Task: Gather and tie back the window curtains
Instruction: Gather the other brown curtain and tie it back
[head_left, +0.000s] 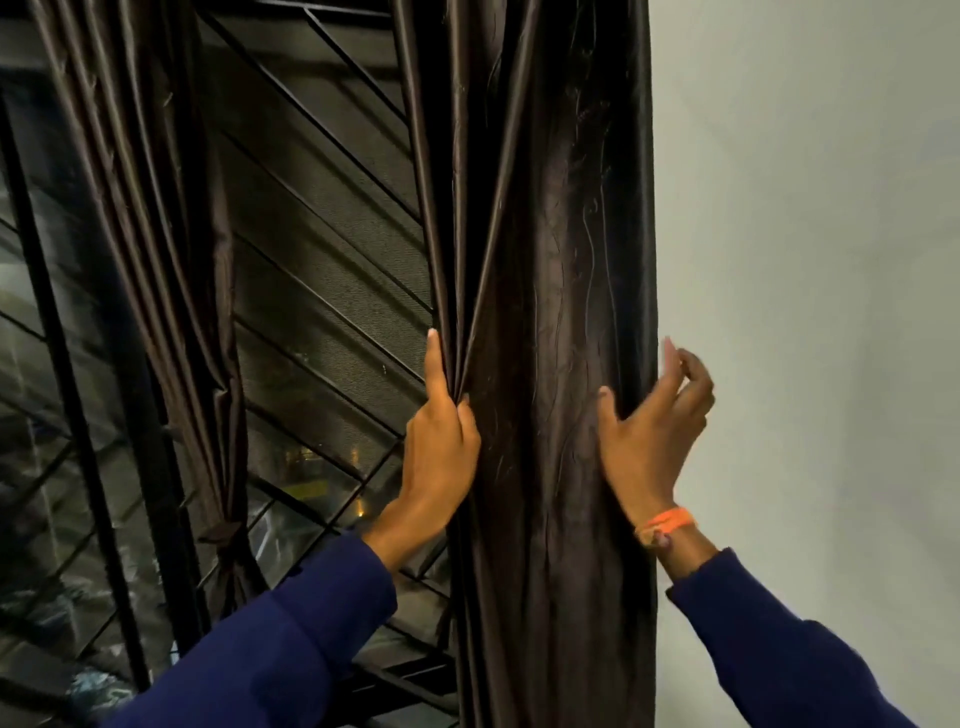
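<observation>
Wall (810, 234): plain, pale, matte; fills the 3 o'clock side, with open room beyond the curtain's right edge.

Window grille (322, 249): black metal bars, diagonal and upright, over dark mesh, from 9 o'clock to centre.

Right curtain (550, 260): dark brown satin, glossy, creased, hanging loose at centre from 12 to 6 o'clock; its right edge touches the wall.

Left curtain (156, 208): same cloth at 10 o'clock, gathered and cinched by a tie (221, 535) near 8 o'clock.

Left hand (441, 441): pinches the right curtain's left edge folds.

Right hand (649, 431): thumb on the cloth's front, fingers loosely curled at its right edge; blurred, grip uncertain.

Wristband (667, 522): orange.
</observation>
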